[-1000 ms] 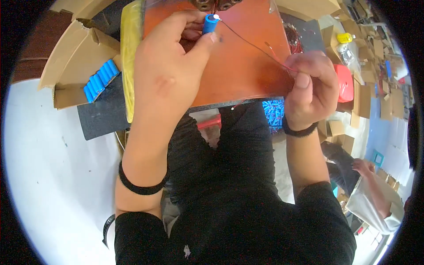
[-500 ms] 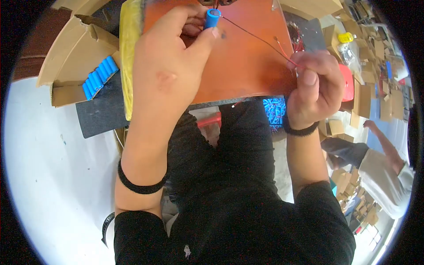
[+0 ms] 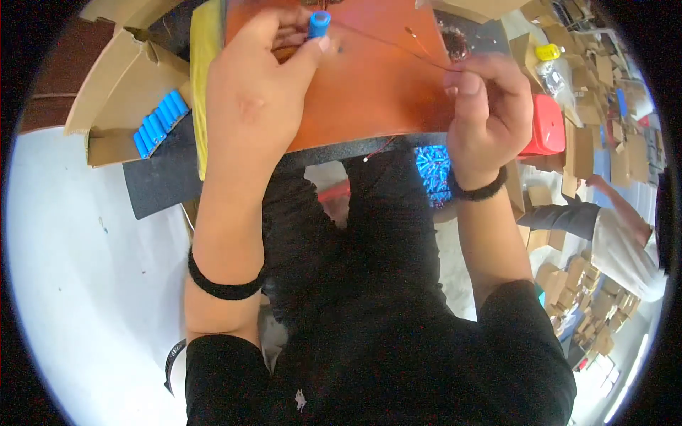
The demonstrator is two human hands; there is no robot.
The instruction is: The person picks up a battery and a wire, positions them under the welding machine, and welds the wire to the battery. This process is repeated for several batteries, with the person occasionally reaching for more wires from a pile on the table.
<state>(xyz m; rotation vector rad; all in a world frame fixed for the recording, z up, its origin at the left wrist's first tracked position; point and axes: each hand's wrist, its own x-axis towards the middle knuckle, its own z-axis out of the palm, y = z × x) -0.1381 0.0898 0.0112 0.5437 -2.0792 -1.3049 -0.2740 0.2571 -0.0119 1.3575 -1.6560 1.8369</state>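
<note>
Over the bench, well in from its near edge, the left hand pinches the cell between thumb and fingers, top jutting clear; by the near right corner, the right hand pinches a wire.

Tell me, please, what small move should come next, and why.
Perhaps ease the right hand slightly toward the blue cell in the left hand: the thin wire the right pinches runs nearly straight toward that cell, leaving little slack.
</note>
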